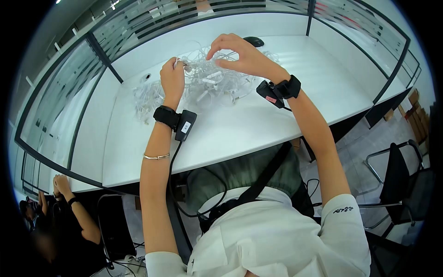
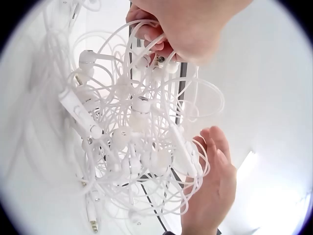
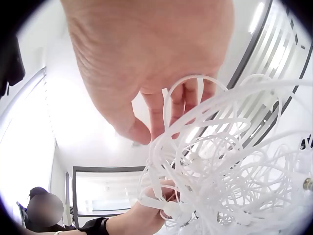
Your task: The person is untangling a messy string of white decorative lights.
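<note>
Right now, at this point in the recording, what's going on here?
A seated person has both hands at a big tangle of white wired earphones over a white desk. The left hand pinches some of the cords. The right hand is curved, thumb and fingers apart, close to the loops. The cords are thoroughly jumbled.

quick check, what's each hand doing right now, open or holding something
Left hand: closed, pinching part of the tangled white earphones.
Right hand: open, fingers loosely curved by the tangle; whether it touches a cord can't be told.
</note>
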Tool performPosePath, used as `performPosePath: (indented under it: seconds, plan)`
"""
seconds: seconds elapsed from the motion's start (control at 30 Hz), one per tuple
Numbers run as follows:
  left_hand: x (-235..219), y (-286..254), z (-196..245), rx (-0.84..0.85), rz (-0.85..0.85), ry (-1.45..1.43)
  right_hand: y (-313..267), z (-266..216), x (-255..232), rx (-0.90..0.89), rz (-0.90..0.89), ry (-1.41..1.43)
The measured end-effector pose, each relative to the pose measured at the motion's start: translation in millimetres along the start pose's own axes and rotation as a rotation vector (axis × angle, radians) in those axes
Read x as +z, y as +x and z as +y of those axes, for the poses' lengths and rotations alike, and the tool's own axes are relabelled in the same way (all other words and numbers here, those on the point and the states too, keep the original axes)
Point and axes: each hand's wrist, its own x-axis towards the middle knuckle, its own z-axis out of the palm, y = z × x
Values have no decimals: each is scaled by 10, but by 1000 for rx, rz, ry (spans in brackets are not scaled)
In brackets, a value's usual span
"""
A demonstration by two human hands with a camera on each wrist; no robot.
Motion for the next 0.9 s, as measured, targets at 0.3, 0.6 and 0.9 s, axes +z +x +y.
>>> performPosePath:
  seconds: [0.3, 0.6, 0.9]
  plan:
    - [17, -61, -28, 104, -188, 181, -101, 181, 35, 20, -147, -134]
    - [65, -114, 90, 584, 0, 333, -99, 318, 31, 36, 138, -340]
    - [37, -211, 343, 850, -174, 253, -82, 239, 76, 263, 92, -228]
